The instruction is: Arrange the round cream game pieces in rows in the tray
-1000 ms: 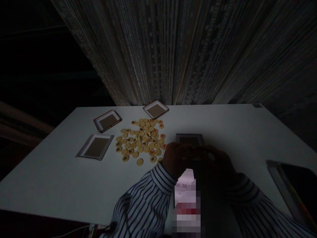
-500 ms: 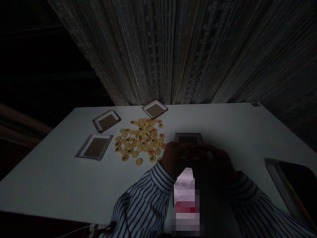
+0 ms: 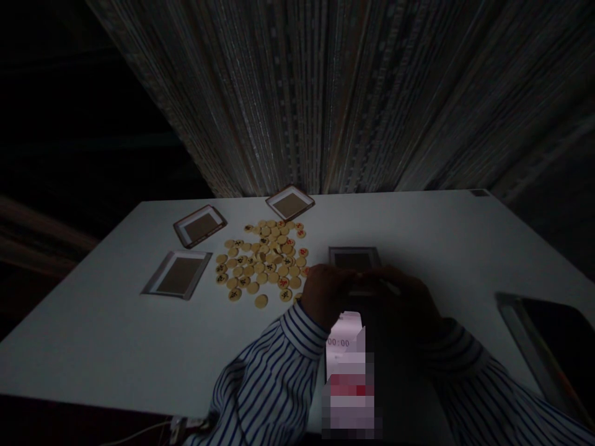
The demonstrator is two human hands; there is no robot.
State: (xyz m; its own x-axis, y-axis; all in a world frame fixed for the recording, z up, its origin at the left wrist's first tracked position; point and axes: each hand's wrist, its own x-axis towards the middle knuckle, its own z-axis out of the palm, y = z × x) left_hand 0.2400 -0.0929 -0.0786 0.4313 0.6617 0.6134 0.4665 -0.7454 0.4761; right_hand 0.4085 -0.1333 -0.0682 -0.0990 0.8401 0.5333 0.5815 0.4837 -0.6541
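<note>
Dim light makes my fingers hard to make out. My left hand point(image 3: 325, 291) and my right hand point(image 3: 409, 297) meet at the near side of a dark-framed tray point(image 3: 353, 250), their fingertips close together over its near part. Whether they hold anything is hidden in shadow. Just below them lies a lit phone point(image 3: 344, 328) showing "00:00", partly pixelated. Left of my left hand, round wooden pieces point(image 3: 261, 301) with red or black characters lie in a loose heap, some face down.
Two brown-rimmed trays point(image 3: 201, 228), point(image 3: 290, 203) stand behind the heap, and a pale-rimmed tray point(image 3: 179, 275) lies left of it. A dark device point(image 3: 558, 341) is at the right on the white table point(image 3: 139, 347). A striped curtain point(image 3: 302, 93) hangs behind.
My fingers have shifted slightly, with the gap between my hands and the tray looking a little different. The pieces and trays have stayed put.
</note>
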